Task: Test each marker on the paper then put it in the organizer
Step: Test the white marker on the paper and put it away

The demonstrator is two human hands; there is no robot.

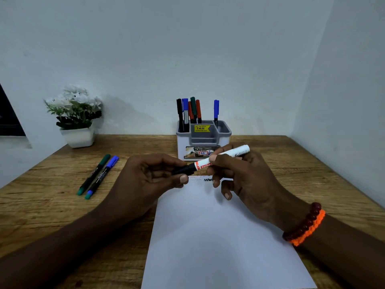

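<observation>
A white marker (pixel 227 154) with a black cap (pixel 184 170) is held level above the top of the white paper (pixel 218 236). My right hand (pixel 243 176) grips its white barrel. My left hand (pixel 150 178) pinches the black cap end between thumb and fingers. Small scribbles (pixel 200 179) mark the paper's top edge under the hands. The grey and white organizer (pixel 203 140) stands behind, holding several markers (pixel 192 110) on its left and a blue one (pixel 216 110) on its right. A green marker (pixel 94 174) and a blue marker (pixel 103 176) lie on the table at left.
The wooden table (pixel 52 207) meets white walls at the back and right. A white pot of white flowers (pixel 76 117) stands at the back left. My right wrist wears a bead bracelet and an orange band (pixel 306 226).
</observation>
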